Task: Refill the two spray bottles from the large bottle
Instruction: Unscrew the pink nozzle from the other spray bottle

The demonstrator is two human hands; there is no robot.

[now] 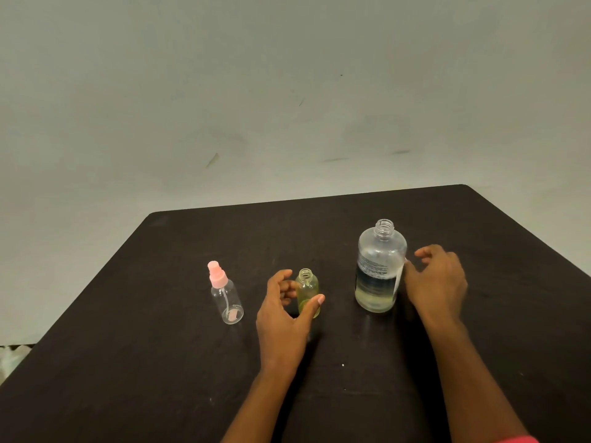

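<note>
Head view: a dark table point(160, 362) is seen from above, with three bottles standing upright on it, well apart from one another. The large bottle point(380, 270) stands on the right, uncapped, with pale yellowish liquid filling roughly its lower third. The small open bottle point(307, 292) stands near the middle with its threaded neck bare, and it appears nearly full of the same liquid. The pink-capped spray bottle point(225, 295) stands on the left, looks empty, and has its pink spray head point(216, 276) screwed on.

The left hand point(284, 311) is curved around the small open bottle. The thumb lies across the bottle's front and the fingers are just beside its far side. Whether a grip is actually closed cannot be told. The right hand point(438, 282) is held just beside the large bottle's label with its fingers loosely curled, and nothing is gripped.

One refill is judged to be done and the second has not begun.

Several risks are noted. Both open bottles could be knocked over by a careless reach, and liquid would be spilled across the table. The narrow neck of the spray bottle could easily be missed if the large bottle is tipped too fast. The light, empty spray bottle could be toppled if it is not steadied during pouring. The spray head for the open bottle is not seen in view, so recapping may be delayed.
</note>
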